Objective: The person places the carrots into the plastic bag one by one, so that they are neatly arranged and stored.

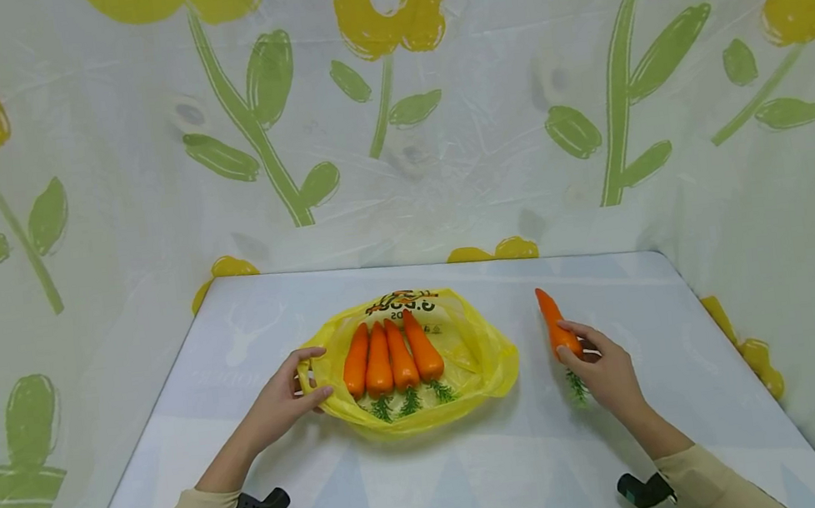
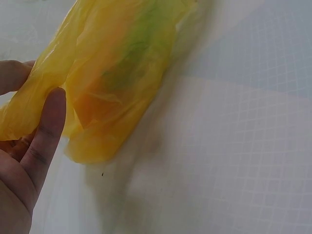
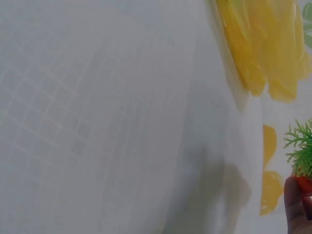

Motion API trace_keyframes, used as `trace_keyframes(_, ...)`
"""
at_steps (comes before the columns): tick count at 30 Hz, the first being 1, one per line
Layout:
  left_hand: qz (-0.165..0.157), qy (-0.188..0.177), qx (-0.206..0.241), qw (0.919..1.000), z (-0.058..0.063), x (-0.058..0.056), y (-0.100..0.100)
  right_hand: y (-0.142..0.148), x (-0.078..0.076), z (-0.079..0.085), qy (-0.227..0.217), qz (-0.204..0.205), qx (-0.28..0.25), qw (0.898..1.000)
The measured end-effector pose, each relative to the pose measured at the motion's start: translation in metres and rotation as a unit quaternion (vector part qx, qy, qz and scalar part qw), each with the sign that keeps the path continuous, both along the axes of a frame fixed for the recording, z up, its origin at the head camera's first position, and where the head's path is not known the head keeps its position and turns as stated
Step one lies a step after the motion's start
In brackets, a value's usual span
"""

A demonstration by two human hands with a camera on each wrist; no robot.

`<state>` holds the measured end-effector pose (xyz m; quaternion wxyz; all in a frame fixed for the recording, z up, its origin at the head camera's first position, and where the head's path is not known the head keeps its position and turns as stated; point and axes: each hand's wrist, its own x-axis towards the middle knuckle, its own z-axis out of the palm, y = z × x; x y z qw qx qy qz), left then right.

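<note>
A yellow plastic bag (image 1: 490,353) lies on the table with its mouth spread wide. Several orange carrots (image 1: 389,357) with green tops rest side by side inside it. My left hand (image 1: 284,398) holds the bag's left edge between thumb and fingers; the left wrist view shows the thumb against the yellow film (image 2: 53,73). To the right of the bag, my right hand (image 1: 605,370) grips another carrot (image 1: 550,313) near its leafy end, tip pointing away. In the right wrist view only that carrot's green top (image 3: 302,151) and part of the hand show, at the right edge.
The pale table (image 1: 434,486) has a light blue pattern. Behind it and at both sides hangs a white cloth (image 1: 479,154) printed with yellow flowers and green leaves. Black wrist mounts (image 1: 259,507) sit on both forearms.
</note>
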<state>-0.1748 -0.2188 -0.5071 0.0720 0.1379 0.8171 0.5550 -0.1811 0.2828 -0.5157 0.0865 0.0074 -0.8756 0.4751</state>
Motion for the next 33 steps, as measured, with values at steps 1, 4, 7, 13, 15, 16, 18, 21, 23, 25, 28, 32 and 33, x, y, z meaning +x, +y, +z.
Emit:
trace_keyframes(1, 0.000, 0.000, 0.001, 1.0000, 0.000, 0.000, 0.000, -0.001, 0.000, 0.001, 0.000, 0.002, -0.002, 1.000)
trace_keyframes(4, 0.001, -0.001, 0.001, 1.0000, 0.000, 0.000, 0.000, -0.004, 0.002, 0.003, 0.002, 0.004, -0.003, 1.000)
trace_keyframes(7, 0.000, -0.001, 0.002, 1.0000, 0.000, 0.000, 0.000, -0.007, 0.003, 0.005, 0.015, 0.006, -0.003, 1.000)
trace_keyframes(13, -0.001, -0.001, 0.003, 1.0000, 0.000, 0.000, 0.000, -0.013, 0.005, 0.009, 0.044, 0.014, -0.013, 0.999)
trace_keyframes(15, -0.001, 0.000, 0.003, 1.0000, 0.000, 0.000, 0.000, -0.015, 0.006, 0.011, 0.045, 0.017, -0.017, 0.999)
trace_keyframes(16, -0.001, 0.000, 0.003, 1.0000, 0.000, 0.000, 0.000, -0.016, 0.007, 0.012, 0.046, 0.019, -0.019, 0.999)
trace_keyframes(18, -0.001, 0.001, 0.003, 1.0000, 0.000, 0.000, 0.000, -0.019, 0.009, 0.015, 0.048, 0.023, -0.024, 0.998)
trace_keyframes(21, 0.003, 0.001, 0.003, 1.0000, 0.000, 0.000, 0.000, -0.023, 0.011, 0.019, 0.060, 0.033, -0.030, 0.997)
trace_keyframes(23, 0.003, 0.001, 0.001, 1.0000, -0.001, 0.000, 0.000, -0.025, 0.012, 0.021, 0.066, 0.038, -0.035, 0.996)
trace_keyframes(25, 0.003, 0.002, -0.001, 1.0000, -0.002, 0.000, 0.000, -0.027, 0.013, 0.022, 0.072, 0.043, -0.041, 0.996)
trace_keyframes(28, 0.003, 0.004, -0.003, 1.0000, -0.003, 0.000, 0.000, -0.030, 0.014, 0.022, 0.077, 0.049, -0.047, 0.995)
trace_keyframes(32, 0.011, 0.000, -0.005, 0.9999, -0.003, -0.001, 0.000, -0.033, 0.015, 0.024, 0.089, 0.064, -0.057, 0.992)
trace_keyframes(33, 0.009, 0.001, -0.006, 0.9999, -0.004, -0.001, -0.001, -0.034, 0.016, 0.025, 0.092, 0.068, -0.060, 0.992)
